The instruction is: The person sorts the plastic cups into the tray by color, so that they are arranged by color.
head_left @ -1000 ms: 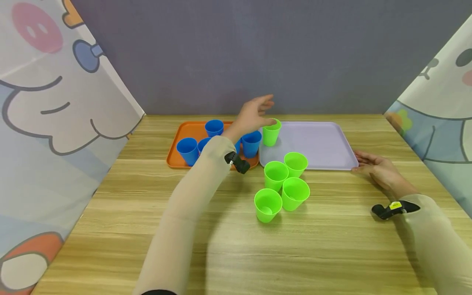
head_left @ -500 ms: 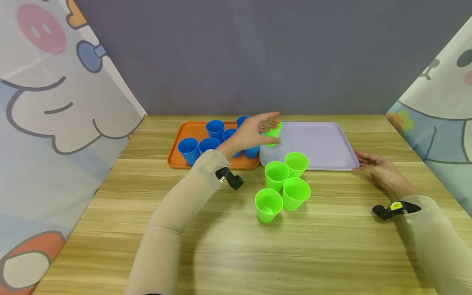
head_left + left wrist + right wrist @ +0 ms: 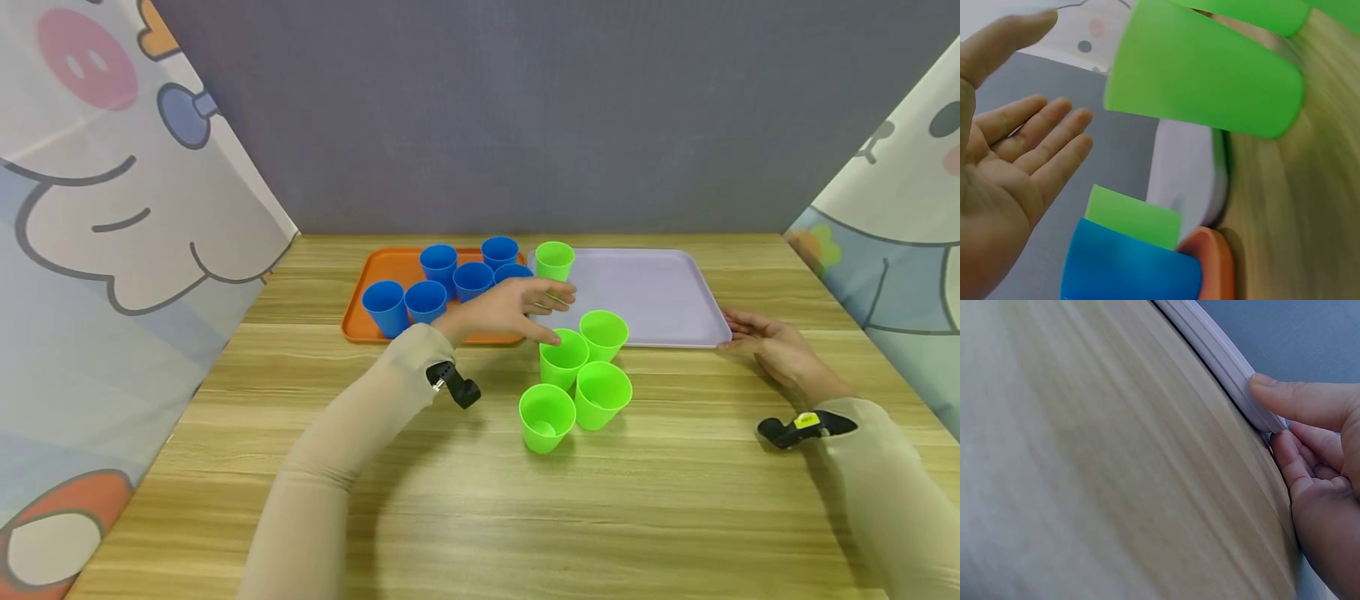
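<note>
My left hand (image 3: 516, 307) hovers with fingers extended and thumb apart, nothing held, just behind a cluster of green plastic cups. Its thumb overlaps the rim of the nearest green cup (image 3: 564, 367) in the head view; the left wrist view puts the palm facing that cup's mouth (image 3: 1204, 75). Close by stand more green cups (image 3: 602, 398), all upright on the table. Another green cup (image 3: 553, 258) stands at the left end of the lavender tray (image 3: 637, 292). My right hand (image 3: 780, 348) pinches this tray's front right corner, thumb against the rim (image 3: 1235, 365), fingers round the corner.
An orange tray (image 3: 352, 312) holding several upright blue cups (image 3: 386, 310) adjoins the lavender tray on the left. Behind both rises a grey partition (image 3: 480, 117). Cartoon-printed panels flank the wooden table (image 3: 525, 525).
My left hand has come from above the green cup on the lavender tray forward to the cluster of green cups, uncovering blue cups behind it. The right hand stays at the tray corner.
</note>
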Tool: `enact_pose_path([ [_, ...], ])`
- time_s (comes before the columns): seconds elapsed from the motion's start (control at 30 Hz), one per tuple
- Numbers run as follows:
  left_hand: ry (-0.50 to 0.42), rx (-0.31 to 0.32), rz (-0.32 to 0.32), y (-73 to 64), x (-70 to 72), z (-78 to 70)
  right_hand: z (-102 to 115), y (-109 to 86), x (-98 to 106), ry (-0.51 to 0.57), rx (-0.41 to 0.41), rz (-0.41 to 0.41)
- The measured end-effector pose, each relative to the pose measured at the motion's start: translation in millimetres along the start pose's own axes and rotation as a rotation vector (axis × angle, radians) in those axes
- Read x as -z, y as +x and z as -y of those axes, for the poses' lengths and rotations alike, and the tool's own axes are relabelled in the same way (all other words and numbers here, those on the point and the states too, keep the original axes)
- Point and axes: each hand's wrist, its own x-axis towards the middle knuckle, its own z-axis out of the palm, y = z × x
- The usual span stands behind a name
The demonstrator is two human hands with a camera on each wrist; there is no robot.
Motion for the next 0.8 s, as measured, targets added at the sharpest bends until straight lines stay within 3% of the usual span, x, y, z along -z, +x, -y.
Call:
enact_pose_path([
  [0.27,0.021,0.036,0.093,-1.4,-7.7,10.9,-0.8,-0.4,1.0,-0.002,0.004,0.003],
  [0.8,0.055,0.031,0.14,0.5,-15.5,23.6,-0.8,-1.3,2.2,-0.058,-0.011,-0.016],
])
